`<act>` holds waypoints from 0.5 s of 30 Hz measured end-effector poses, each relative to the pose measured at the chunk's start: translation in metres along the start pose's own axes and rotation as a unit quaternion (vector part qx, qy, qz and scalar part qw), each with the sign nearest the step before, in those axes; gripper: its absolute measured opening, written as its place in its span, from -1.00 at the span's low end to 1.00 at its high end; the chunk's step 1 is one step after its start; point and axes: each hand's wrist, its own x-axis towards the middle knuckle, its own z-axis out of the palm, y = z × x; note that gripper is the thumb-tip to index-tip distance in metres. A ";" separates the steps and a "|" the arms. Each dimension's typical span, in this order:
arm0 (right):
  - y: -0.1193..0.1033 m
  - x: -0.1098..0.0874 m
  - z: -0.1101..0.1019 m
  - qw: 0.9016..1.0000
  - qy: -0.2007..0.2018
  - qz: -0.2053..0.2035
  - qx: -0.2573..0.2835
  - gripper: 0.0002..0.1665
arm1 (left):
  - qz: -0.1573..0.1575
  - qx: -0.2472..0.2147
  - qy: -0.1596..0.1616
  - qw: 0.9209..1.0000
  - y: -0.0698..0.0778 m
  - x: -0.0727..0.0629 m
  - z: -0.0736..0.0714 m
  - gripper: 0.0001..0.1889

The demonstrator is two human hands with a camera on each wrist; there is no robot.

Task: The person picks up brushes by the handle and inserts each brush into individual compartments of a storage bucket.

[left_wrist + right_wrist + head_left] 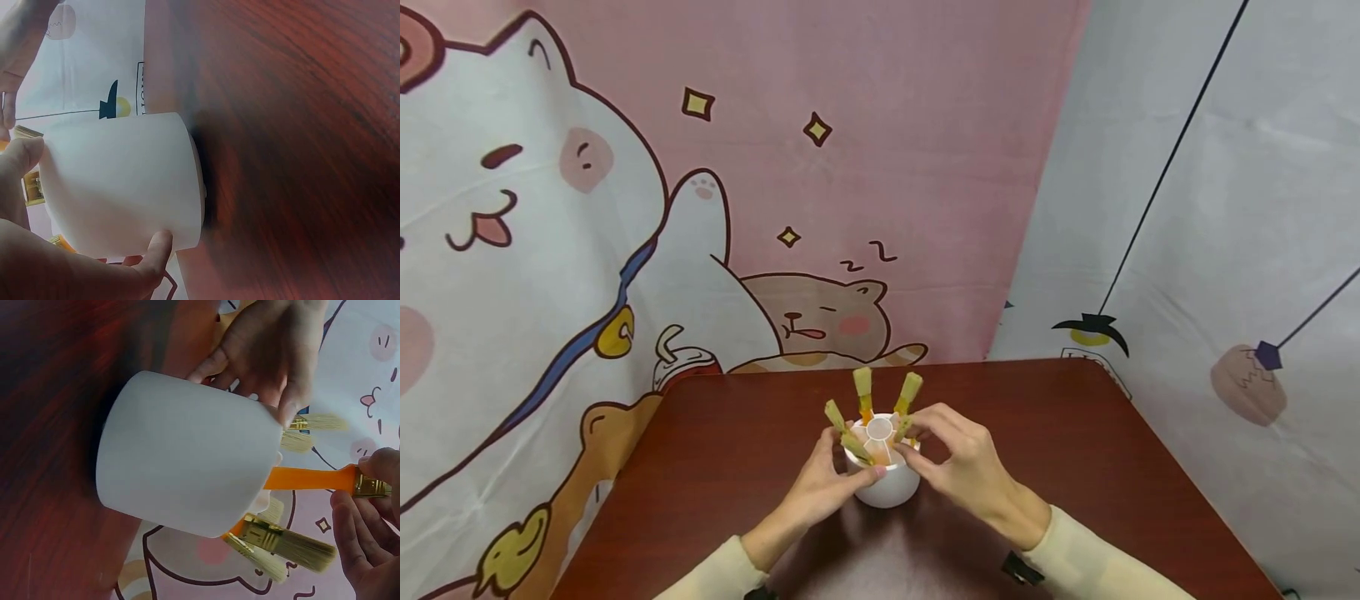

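A white round brush holder [887, 492] with a divided top stands on the table. My left hand [827, 483] grips its left side, thumb at the near rim and a fingertip low on the wall in the left wrist view. My right hand [973, 458] pinches a paintbrush [312, 479] by its metal band. This brush's orange handle runs down past the holder's rim, its lower end hidden inside. Several other paintbrushes [862, 383] stand bristles up in the outer compartments, leaning outward. The round middle compartment [879, 429] shows no brush.
The dark red-brown table [737, 442] extends around the holder on all sides. Behind it hangs a pink and white cartoon cloth [925, 167], which continues down the left and right sides.
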 end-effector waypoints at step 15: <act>0.003 -0.015 0.009 0.999 -0.046 -0.001 -0.013 -0.50 | -0.001 0.010 0.011 1.000 0.004 -0.003 0.000 -0.04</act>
